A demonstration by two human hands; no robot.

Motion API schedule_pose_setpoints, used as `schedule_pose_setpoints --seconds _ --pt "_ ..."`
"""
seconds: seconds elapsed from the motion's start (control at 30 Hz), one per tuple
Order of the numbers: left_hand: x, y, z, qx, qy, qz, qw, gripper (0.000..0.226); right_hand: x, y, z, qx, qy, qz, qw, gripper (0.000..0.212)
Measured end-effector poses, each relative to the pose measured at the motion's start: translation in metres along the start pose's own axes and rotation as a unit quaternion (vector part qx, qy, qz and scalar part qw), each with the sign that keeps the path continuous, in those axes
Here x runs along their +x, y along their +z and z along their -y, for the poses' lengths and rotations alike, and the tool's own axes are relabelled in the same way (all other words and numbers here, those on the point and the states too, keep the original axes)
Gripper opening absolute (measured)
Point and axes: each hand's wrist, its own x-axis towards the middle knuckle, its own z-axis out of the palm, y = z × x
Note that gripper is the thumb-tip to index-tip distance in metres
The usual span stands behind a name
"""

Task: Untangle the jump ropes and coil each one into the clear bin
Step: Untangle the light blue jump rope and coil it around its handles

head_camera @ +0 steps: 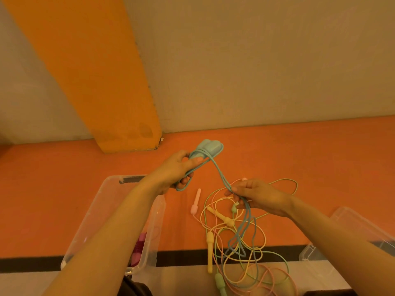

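Left hand (175, 170) grips blue rope handles (210, 147) with wound loops, above floor at 12 o'clock of tangle. Right hand (254, 195) pinches blue rope (220, 174) strands. Yellow, green, pink ropes (241, 242) tangled on orange floor (320, 167). Clear bin (102, 199) at 9 o'clock of tangle.
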Motion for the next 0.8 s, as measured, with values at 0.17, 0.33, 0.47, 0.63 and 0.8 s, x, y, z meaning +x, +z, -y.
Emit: schedule_pose_setpoints --seconds 0.17,0.33,0.47,0.63,0.8 --pt "-0.002 0.003 -0.002 -0.013 0.001 0.016 1.0 0.03 -0.002 -0.005 -0.006 -0.011 0.015 0.003 1.0 0.045" --pt "-0.002 -0.006 -0.003 -0.07 -0.018 0.036 0.997 0.024 0.001 -0.011 -0.007 0.083 -0.011 -0.014 0.996 0.037" --pt "-0.008 -0.01 -0.008 -0.076 -0.017 0.088 0.993 0.02 -0.002 -0.02 -0.006 0.119 -0.015 -0.016 0.993 0.03" --pt "-0.008 -0.011 -0.006 -0.034 -0.028 0.072 0.996 0.019 -0.005 -0.027 -0.007 0.004 -0.033 -0.019 0.999 0.018" --pt "-0.009 -0.007 -0.005 -0.022 -0.033 0.077 0.996 0.021 -0.001 -0.03 -0.002 -0.286 -0.113 -0.076 0.949 0.007"
